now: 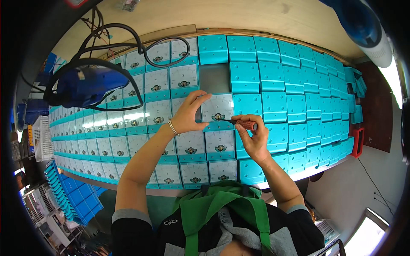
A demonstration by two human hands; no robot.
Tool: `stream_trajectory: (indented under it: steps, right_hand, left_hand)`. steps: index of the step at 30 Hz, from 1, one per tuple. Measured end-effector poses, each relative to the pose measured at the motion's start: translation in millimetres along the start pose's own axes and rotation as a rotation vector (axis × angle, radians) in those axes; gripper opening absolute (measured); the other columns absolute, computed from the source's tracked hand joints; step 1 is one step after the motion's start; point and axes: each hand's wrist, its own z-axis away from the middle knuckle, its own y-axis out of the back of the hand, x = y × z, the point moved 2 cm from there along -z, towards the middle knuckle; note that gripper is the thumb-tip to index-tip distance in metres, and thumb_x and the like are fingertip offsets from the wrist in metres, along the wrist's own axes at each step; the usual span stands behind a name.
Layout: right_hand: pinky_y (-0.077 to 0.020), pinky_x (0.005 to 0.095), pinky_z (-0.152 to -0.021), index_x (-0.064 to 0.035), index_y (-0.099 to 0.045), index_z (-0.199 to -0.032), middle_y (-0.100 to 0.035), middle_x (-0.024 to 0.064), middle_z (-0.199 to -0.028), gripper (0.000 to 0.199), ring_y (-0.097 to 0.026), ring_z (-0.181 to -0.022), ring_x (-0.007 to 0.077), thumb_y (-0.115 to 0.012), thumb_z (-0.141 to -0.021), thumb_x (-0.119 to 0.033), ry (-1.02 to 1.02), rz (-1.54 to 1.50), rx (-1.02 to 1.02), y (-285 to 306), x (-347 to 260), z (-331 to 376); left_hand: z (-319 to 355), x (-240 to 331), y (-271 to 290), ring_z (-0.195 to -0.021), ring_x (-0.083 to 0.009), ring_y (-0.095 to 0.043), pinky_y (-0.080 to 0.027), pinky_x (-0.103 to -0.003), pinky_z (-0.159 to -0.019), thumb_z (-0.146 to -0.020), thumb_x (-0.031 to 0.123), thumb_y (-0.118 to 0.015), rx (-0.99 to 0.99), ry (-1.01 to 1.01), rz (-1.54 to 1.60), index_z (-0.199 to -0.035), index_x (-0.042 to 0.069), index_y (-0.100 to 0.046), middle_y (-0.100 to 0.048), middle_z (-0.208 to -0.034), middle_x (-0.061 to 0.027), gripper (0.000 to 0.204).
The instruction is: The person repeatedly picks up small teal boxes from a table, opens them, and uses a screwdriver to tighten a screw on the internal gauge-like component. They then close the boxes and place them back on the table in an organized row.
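A panel voltmeter (218,105) with a white dial and teal base lies in front of me on the workbench. My left hand (190,112) curves around its left side, thumb and fingers spread apart along the edge. In my right hand (254,138) is a screwdriver (247,124) with a reddish-brown ribbed handle, held in closed fingers. Its dark shaft points left, and the tip reaches the small round mechanism at the bottom of the dial. Whether the tip sits in a screw is too small to tell.
Rows of similar white-faced meters (156,81) spread to the left. Plain teal housings (244,77) fill the right side. Black cables (137,40) and a blue power tool (92,87) hang at upper left. Blue bins (81,194) stand lower left; a red crate (358,143) is far right.
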Motion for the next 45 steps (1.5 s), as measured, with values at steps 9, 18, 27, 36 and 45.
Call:
stream_trajectory:
  steps: [9, 18, 27, 36, 45]
  right_hand:
    - [-0.0551, 0.0297, -0.070, 0.0005, -0.050, -0.101, -0.067, 0.0145, -0.092, 0.023, -0.068, -0.083, 0.0217, -0.064, -0.082, 0.004, -0.023, 0.140, -0.060, -3.7, -19.2, -11.7]
    - [-0.0547, 0.0319, -0.065, -0.0008, -0.053, -0.096, -0.066, 0.0142, -0.082, 0.021, -0.068, -0.077, 0.0269, -0.066, -0.080, 0.003, 0.059, 0.242, -0.281, -9.0, -33.1, -39.0]
    - [-0.0542, 0.0338, -0.064, -0.0014, -0.049, -0.095, -0.065, 0.0143, -0.084, 0.020, -0.067, -0.075, 0.0303, -0.065, -0.082, 0.000, 0.096, 0.225, -0.303, -14.2, -29.7, -40.3]
    - [-0.0528, 0.0349, -0.061, -0.0015, -0.049, -0.093, -0.065, 0.0138, -0.083, 0.017, -0.067, -0.077, 0.0290, -0.062, -0.083, 0.001, 0.068, 0.153, -0.174, -18.9, -27.4, -34.1]
    - [-0.0367, 0.0206, -0.044, -0.0071, -0.052, -0.106, -0.059, 0.0043, -0.097, 0.045, -0.053, -0.068, 0.0108, -0.062, -0.084, -0.045, -0.762, -0.641, -0.161, 27.7, -19.0, 39.2]
  left_hand:
    - [-1.0, -3.6, -0.2, -0.122, -0.0309, -0.041, -0.041, -0.040, -0.099, -0.059, 0.017, -0.079, -0.013, 0.009, 0.005, -0.136, 0.011, -0.040, -0.037, -0.131, -0.0121, 0.086]
    - [-2.0, -2.5, 0.1, -0.121, -0.0319, -0.041, -0.039, -0.039, -0.102, -0.059, 0.020, -0.079, 0.010, -0.052, -0.021, -0.136, 0.009, -0.039, -0.037, -0.131, -0.0141, 0.087]
    - [-4.5, 7.2, -3.5, -0.124, -0.0329, -0.040, -0.037, -0.040, -0.104, -0.059, 0.020, -0.081, -0.003, -0.015, -0.114, -0.139, 0.008, -0.035, -0.037, -0.134, -0.0143, 0.093]
    - [-8.2, 16.0, -8.1, -0.124, -0.0329, -0.041, -0.038, -0.041, -0.103, -0.057, 0.027, -0.083, 0.031, 0.066, -0.244, -0.138, 0.006, -0.035, -0.041, -0.133, -0.0139, 0.096]
    - [42.8, 89.9, -21.8, -0.119, -0.0309, -0.047, -0.043, -0.039, -0.097, -0.060, 0.033, -0.082, 0.327, -0.072, 0.065, -0.136, 0.004, -0.040, -0.044, -0.129, -0.0156, 0.091]
